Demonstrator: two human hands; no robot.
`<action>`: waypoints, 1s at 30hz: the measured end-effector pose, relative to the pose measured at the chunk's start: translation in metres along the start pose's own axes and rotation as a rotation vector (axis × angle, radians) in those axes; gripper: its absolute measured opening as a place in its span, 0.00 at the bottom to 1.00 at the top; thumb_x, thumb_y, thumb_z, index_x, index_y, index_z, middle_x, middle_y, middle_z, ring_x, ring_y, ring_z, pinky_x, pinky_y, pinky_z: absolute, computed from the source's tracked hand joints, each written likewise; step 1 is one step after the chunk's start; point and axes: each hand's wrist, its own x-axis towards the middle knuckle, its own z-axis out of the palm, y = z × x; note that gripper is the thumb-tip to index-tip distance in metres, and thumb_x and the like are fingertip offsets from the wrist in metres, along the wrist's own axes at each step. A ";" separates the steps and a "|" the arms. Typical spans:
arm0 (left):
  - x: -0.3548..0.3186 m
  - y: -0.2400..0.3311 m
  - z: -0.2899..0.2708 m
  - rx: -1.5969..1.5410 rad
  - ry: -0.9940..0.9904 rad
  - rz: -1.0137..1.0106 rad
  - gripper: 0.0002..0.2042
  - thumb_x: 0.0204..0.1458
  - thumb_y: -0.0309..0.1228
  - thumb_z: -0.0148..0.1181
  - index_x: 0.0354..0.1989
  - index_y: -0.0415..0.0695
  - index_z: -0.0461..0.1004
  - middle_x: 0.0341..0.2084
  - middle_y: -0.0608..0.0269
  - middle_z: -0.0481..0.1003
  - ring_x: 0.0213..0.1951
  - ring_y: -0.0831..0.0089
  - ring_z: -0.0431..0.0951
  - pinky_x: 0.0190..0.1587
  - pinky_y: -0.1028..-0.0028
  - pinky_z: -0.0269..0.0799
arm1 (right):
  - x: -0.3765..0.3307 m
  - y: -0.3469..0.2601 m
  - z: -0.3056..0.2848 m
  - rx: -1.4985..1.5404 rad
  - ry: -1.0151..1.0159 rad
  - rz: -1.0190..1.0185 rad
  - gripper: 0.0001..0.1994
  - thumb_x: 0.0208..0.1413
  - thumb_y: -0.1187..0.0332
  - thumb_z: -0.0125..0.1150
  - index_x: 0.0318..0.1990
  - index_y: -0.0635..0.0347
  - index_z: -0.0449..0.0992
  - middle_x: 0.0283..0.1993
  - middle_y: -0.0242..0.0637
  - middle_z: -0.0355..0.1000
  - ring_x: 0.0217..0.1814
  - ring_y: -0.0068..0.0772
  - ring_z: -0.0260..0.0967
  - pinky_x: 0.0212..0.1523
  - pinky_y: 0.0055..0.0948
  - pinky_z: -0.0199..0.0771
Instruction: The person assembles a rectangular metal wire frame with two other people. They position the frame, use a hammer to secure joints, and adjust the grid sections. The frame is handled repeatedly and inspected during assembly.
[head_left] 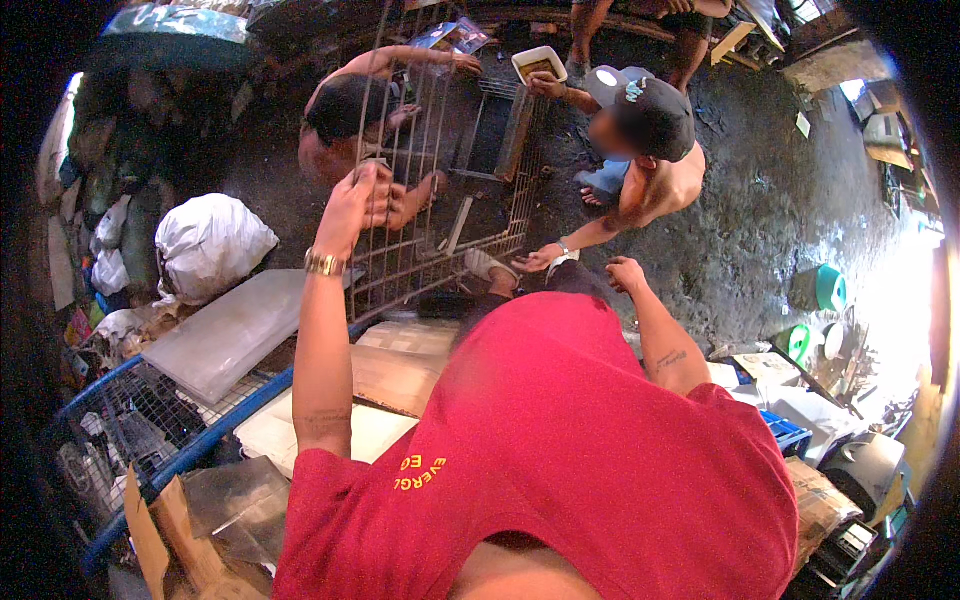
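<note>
My left hand (362, 205), with a metal watch (325, 264) on the wrist, is closed around a bar of a tall wire rack (400, 245). The rack stands on the ground ahead of me, its thin rods forming a grid. Away from it, my right hand (625, 274) hangs over the dark floor with its fingers curled in, and nothing shows in them. Close by is the open hand (540, 258) of a person in a dark cap (655, 118). That person's other hand holds a white rectangular tub (540, 66) with brownish contents.
Another person (350, 110) crouches behind the rack. A stuffed white sack (213, 246) sits at the left, near a blue-framed wire cart (190, 455) bearing a flat grey sheet (235, 335). Cardboard (400, 375) lies beside me. Green-rimmed containers (830, 288) stand at the right.
</note>
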 end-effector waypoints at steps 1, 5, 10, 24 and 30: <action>0.012 0.000 0.004 -0.007 -0.016 0.000 0.18 0.65 0.47 0.47 0.43 0.43 0.71 0.33 0.59 0.80 0.29 0.74 0.81 0.28 0.75 0.78 | 0.000 0.002 -0.001 0.016 -0.002 -0.022 0.18 0.56 0.65 0.59 0.54 0.56 0.76 0.33 0.36 0.76 0.25 0.31 0.74 0.20 0.30 0.71; 0.059 -0.004 0.010 -0.029 -0.080 -0.031 0.18 0.64 0.48 0.49 0.44 0.44 0.71 0.35 0.57 0.80 0.31 0.69 0.81 0.31 0.70 0.78 | -0.014 -0.002 -0.005 0.047 0.001 0.049 0.18 0.55 0.65 0.59 0.54 0.56 0.76 0.33 0.35 0.76 0.25 0.30 0.74 0.20 0.30 0.71; 0.098 -0.012 0.009 -0.011 -0.037 -0.074 0.16 0.64 0.45 0.51 0.47 0.45 0.70 0.35 0.57 0.80 0.29 0.68 0.81 0.31 0.68 0.78 | -0.039 -0.006 -0.003 0.123 0.009 0.095 0.18 0.56 0.65 0.59 0.54 0.56 0.75 0.38 0.35 0.78 0.26 0.29 0.74 0.21 0.29 0.72; 0.183 -0.123 0.068 0.590 0.261 0.165 0.29 0.52 0.45 0.61 0.60 0.42 0.70 0.56 0.45 0.72 0.60 0.50 0.69 0.63 0.60 0.63 | -0.055 -0.010 -0.017 0.210 0.000 0.166 0.20 0.57 0.65 0.59 0.56 0.58 0.73 0.38 0.35 0.77 0.28 0.27 0.72 0.27 0.29 0.73; 0.229 -0.145 0.050 0.675 0.327 0.200 0.27 0.52 0.44 0.61 0.58 0.44 0.72 0.56 0.47 0.72 0.60 0.52 0.69 0.63 0.60 0.63 | -0.074 -0.011 -0.037 0.254 0.064 0.067 0.19 0.56 0.67 0.59 0.56 0.59 0.74 0.38 0.35 0.77 0.29 0.28 0.74 0.26 0.27 0.72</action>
